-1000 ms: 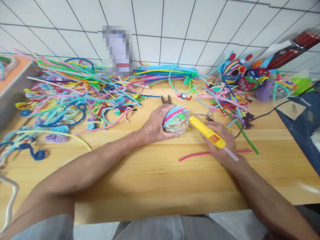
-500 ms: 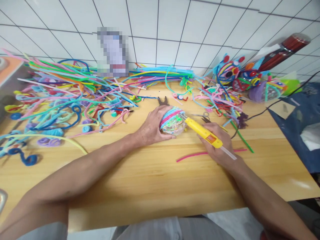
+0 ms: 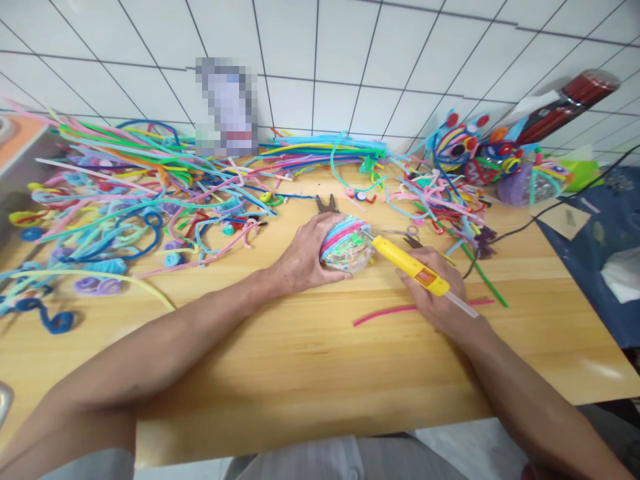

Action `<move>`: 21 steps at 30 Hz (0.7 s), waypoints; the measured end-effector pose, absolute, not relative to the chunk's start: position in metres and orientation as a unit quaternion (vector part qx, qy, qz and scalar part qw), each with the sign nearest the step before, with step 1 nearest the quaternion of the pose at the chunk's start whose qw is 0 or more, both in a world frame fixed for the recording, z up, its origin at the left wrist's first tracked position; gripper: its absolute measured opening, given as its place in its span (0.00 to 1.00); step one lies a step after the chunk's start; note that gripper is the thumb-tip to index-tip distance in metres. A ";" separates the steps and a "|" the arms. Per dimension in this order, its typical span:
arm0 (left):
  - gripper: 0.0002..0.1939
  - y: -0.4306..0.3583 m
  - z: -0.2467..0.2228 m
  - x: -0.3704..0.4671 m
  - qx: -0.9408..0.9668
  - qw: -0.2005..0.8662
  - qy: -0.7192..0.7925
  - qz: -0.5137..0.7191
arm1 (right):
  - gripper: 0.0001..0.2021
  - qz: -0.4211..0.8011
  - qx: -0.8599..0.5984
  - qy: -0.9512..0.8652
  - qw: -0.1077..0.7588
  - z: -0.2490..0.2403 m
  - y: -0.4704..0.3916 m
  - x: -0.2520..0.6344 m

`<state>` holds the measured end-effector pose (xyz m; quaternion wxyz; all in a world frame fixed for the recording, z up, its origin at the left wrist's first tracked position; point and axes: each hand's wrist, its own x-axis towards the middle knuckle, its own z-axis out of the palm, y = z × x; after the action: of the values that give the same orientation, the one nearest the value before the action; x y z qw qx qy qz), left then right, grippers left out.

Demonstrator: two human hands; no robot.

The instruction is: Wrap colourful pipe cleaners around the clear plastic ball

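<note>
My left hand (image 3: 306, 255) is closed around the left side of a clear ball (image 3: 345, 245), partly covered with blue, pink and green pipe cleaners. In my right hand (image 3: 440, 283) is a yellow hot glue gun (image 3: 407, 263), a clear glue stick jutting from its back end. The gun's nozzle meets the ball's upper right side, at or very near the pipe cleaners. Just beyond the ball lie dark-jawed pliers (image 3: 327, 203), their handles hidden behind my left hand. A pink pipe cleaner (image 3: 385, 313) lies on the wooden table (image 3: 300, 373), partly under my right hand.
Heaps of colourful pipe cleaners (image 3: 135, 160) cover the table's left and back. Finished-looking decorated balls (image 3: 455, 147) stand at the back right near a dark red bottle (image 3: 570, 107). Scissors (image 3: 411, 232) lie behind my right hand. A black cable (image 3: 550, 207) crosses the right side.
Almost nothing differs. The glue gun and my right hand have shifted very slightly right and down; my left hand still holds the ball in the same place.
</note>
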<state>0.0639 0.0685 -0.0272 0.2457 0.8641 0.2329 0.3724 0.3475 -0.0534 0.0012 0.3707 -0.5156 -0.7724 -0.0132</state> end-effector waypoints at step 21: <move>0.51 0.061 -0.016 0.062 0.850 0.256 0.211 0.409 | 0.14 -0.039 -0.485 -0.791 0.370 0.001 -0.054 0.349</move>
<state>0.0616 0.0610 -0.0164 0.2562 0.8503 0.2108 0.4085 0.3494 -0.0541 0.0015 0.3702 -0.4853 -0.7911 -0.0389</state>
